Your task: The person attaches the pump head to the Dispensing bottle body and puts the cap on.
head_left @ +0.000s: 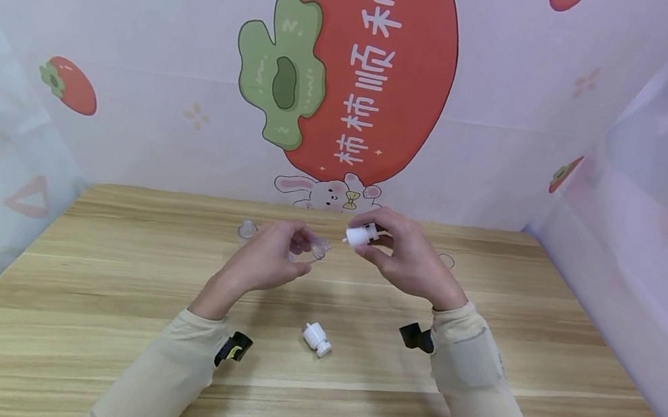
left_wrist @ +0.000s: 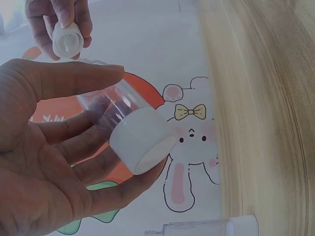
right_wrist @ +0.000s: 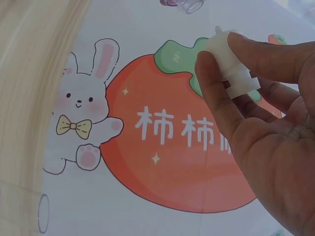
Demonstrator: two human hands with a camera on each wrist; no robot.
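My left hand [head_left: 271, 253] grips a small clear bottle with a white base [left_wrist: 142, 140] between thumb and fingers, its open neck tilted toward the other hand. Opposite it, my right hand [head_left: 411, 257] pinches a white pump head [head_left: 358, 235] by its sides, above the table. The pump's narrow stub points toward the bottle, and a gap separates the two. Nearer to me, a second white pump head [head_left: 317, 339] lies on its side on the table. In the head view, the left fingers hide most of the held bottle.
Another clear bottle [head_left: 247, 229] with a white base stands behind the left hand. A clear cylindrical cover [right_wrist: 43, 214] is beyond the right hand, mostly hidden by it in the head view. The wooden table [head_left: 90, 264] ends at a printed backdrop [head_left: 152, 135].
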